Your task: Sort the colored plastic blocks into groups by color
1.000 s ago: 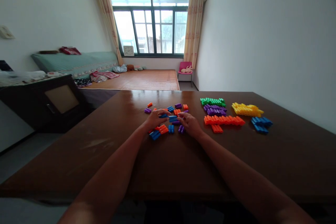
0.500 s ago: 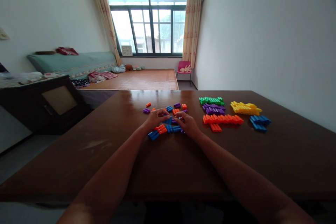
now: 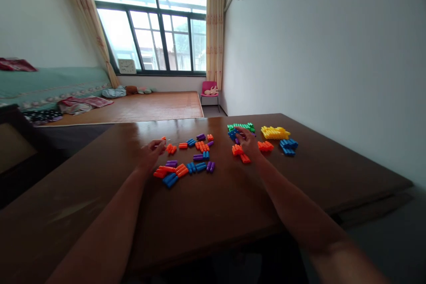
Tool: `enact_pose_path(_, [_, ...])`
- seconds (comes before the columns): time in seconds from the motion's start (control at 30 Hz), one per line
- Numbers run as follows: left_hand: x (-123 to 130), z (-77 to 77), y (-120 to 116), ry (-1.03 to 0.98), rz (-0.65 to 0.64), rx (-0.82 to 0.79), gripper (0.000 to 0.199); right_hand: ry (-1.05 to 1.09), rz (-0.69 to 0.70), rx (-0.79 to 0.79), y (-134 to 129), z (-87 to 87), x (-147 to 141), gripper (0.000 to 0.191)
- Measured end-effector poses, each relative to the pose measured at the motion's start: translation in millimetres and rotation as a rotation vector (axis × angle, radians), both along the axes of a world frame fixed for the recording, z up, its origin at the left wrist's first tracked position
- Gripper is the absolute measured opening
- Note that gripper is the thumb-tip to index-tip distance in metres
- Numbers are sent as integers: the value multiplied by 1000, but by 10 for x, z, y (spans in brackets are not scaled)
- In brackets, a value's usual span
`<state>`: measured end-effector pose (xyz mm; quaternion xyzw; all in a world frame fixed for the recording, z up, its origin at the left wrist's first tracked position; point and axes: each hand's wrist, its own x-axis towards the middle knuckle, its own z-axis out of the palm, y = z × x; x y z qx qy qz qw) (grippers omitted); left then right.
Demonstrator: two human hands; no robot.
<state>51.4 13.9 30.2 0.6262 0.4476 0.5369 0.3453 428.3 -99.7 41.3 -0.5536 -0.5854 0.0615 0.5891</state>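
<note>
My right hand (image 3: 249, 143) grips a small blue plastic block (image 3: 234, 134) between thumb and fingers. It is held over the row of orange blocks (image 3: 265, 146) and in front of the purple ones, partly covering both. On the left, my left hand (image 3: 153, 151) has its fingers curled together at the edge of the scattered blocks. An orange block (image 3: 163, 138) shows just beyond its fingertips; whatever they pinch is hidden. Between the hands lie loose orange blocks (image 3: 202, 146), a purple and blue pair (image 3: 201, 156), and nearer blue blocks (image 3: 171, 180).
Joined green blocks (image 3: 241, 127), yellow blocks (image 3: 275, 132) and blue blocks (image 3: 288, 146) lie on the right of the brown table (image 3: 206, 213). Past the table are a bed (image 3: 159, 105) and a pink chair (image 3: 209, 88). A dark cabinet (image 3: 15, 155) stands at the left.
My hands have moved apart: the right one went rightward to the sorted rows with the blue block, the left one to the scatter's left edge. The view has turned right.
</note>
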Motion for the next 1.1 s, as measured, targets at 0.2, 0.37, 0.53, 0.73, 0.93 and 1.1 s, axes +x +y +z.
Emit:
enact_pose_path(0.2, [-217, -41, 157, -194, 244, -45, 21, 82, -802, 77, -849, -233, 1765, 39])
enact_pose_path(0.37, [-236, -57, 180, -249, 285, -111, 9, 95, -1032, -302, -1367, -614, 2449, 27])
enact_pose_path(0.53, [-267, -75, 153, -281, 300, -133, 7, -75, -972, -450, -1248, -645, 2345, 23])
enact_pose_path(0.73, [-301, -121, 184, -239, 280, -181, 16, -113, -1025, -526, -1213, -581, 2275, 33])
enact_pose_path(0.93, [-312, -250, 205, -74, 190, -85, 28, -347, -943, -51, -1166, -510, 1963, 38])
enact_pose_path(1.1, [-324, -368, 290, 130, 241, 10, 42, -581, -409, 56, -657, -217, 815, 33])
